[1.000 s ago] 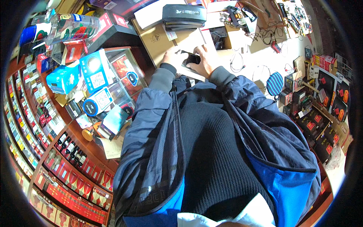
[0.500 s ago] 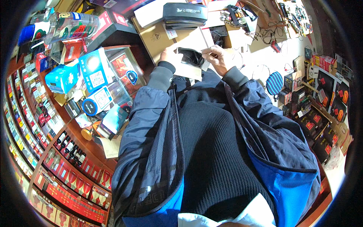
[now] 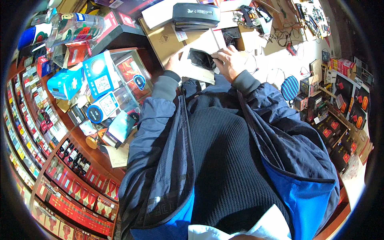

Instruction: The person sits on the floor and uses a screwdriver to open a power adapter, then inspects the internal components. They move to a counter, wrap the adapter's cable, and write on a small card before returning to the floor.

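In the head view, the only one here, we look down past a dark jacket at two bare hands above the near edge of a sunlit white tabletop (image 3: 272,60). Between them is a dark, glossy rectangular piece (image 3: 202,59), with a pale sheet (image 3: 200,75) showing along its near side. The right hand (image 3: 231,64) has its thumb and forefinger pinching the piece at its right end. The left hand (image 3: 179,64) is at the opposite end, washed out by glare; we cannot tell whether its fingers are pinching or spread. Just beyond, a brown cardboard box (image 3: 162,42) carries a stack of dark cases (image 3: 196,17) toward its far edge. Black cables (image 3: 282,39) lie toward the tabletop's far right, and a blue striped oval (image 3: 290,88) sits near its right side. Well to the left, we find a blue box (image 3: 66,84) beside a blue card (image 3: 99,78).
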Demonstrator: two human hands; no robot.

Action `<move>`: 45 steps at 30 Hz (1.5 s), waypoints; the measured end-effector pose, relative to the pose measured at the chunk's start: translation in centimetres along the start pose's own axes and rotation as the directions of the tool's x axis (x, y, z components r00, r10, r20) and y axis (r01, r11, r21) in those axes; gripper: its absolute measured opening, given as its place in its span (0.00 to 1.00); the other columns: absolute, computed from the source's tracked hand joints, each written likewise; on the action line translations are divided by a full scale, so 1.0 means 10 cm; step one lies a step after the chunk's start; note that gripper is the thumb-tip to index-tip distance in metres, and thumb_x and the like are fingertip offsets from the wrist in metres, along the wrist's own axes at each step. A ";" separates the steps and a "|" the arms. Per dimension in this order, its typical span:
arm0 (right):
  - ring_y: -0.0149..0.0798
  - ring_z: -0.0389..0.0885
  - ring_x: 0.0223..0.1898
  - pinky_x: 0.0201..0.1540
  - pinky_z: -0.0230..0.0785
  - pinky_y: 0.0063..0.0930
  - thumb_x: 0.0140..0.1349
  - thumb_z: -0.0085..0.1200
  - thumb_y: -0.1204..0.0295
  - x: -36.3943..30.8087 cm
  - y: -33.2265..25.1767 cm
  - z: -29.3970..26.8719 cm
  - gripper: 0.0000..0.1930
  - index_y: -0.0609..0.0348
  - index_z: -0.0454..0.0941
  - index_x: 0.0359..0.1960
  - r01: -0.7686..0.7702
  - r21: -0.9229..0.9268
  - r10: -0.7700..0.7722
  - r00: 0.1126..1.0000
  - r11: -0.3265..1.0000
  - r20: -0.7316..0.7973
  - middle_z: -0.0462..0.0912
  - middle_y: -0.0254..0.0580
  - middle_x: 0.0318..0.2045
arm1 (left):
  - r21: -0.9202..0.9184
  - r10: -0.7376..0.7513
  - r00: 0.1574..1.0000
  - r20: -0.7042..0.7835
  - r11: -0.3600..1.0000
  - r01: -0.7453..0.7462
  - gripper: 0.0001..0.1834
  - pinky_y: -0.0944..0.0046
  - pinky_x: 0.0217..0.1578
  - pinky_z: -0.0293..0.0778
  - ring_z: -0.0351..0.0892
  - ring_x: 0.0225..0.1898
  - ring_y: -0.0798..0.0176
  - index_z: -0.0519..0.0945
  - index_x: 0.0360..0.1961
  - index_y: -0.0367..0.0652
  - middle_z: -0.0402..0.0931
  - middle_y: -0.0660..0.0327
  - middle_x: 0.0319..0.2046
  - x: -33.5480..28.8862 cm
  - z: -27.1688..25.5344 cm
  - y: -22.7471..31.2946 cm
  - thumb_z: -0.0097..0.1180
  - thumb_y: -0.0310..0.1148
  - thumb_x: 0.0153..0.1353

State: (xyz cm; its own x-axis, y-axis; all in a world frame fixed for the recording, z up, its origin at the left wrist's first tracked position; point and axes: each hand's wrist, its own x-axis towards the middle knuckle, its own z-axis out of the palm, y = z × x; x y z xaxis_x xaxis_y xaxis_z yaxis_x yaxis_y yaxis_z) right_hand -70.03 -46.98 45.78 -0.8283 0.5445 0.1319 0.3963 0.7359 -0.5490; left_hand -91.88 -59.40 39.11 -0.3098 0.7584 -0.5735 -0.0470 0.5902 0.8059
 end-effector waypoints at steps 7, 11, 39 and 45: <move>0.45 0.75 0.47 0.50 0.70 0.40 0.58 0.65 0.73 0.01 -0.13 -0.12 0.12 0.55 0.89 0.45 -0.021 -0.135 0.039 0.991 0.991 0.130 0.80 0.38 0.48 | 0.049 0.130 0.991 -0.033 0.991 -0.128 0.24 0.65 0.45 0.79 0.79 0.44 0.68 0.78 0.66 0.45 0.83 0.58 0.50 0.00 0.03 -0.02 0.56 0.24 0.68; 0.47 0.75 0.49 0.53 0.70 0.41 0.60 0.64 0.72 -0.04 -0.15 -0.10 0.13 0.57 0.88 0.46 -0.021 -0.017 0.022 0.998 1.000 0.062 0.81 0.41 0.49 | 0.069 0.166 0.985 -0.047 0.984 -0.162 0.26 0.63 0.50 0.79 0.82 0.47 0.65 0.79 0.63 0.41 0.85 0.56 0.50 -0.09 0.02 0.05 0.61 0.20 0.61; 0.41 0.83 0.55 0.60 0.77 0.32 0.63 0.65 0.71 -0.28 0.13 -0.32 0.35 0.58 0.67 0.73 -0.637 0.683 0.381 0.767 0.357 0.516 0.77 0.51 0.63 | 0.321 0.084 0.995 -0.057 0.945 -0.061 0.38 0.57 0.56 0.79 0.85 0.52 0.51 0.76 0.68 0.54 0.83 0.48 0.53 0.12 0.04 0.12 0.57 0.22 0.52; 0.39 0.85 0.44 0.48 0.82 0.34 0.65 0.67 0.60 -0.32 0.34 0.43 0.31 0.53 0.73 0.68 -0.583 0.535 0.438 0.812 0.611 0.386 0.79 0.52 0.55 | 0.431 0.229 0.973 0.019 0.877 -0.215 0.38 0.55 0.64 0.73 0.79 0.63 0.48 0.67 0.75 0.56 0.78 0.45 0.62 0.04 0.02 0.10 0.57 0.29 0.61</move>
State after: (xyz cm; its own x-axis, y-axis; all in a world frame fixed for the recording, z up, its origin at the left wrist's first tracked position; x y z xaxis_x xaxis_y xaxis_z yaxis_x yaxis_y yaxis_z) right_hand -67.73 -47.89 39.96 -0.6519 0.6092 -0.4514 0.5133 -0.0836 -0.8541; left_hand -91.80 -58.45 39.72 -0.2947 0.8785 -0.3761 0.4341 0.4737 0.7663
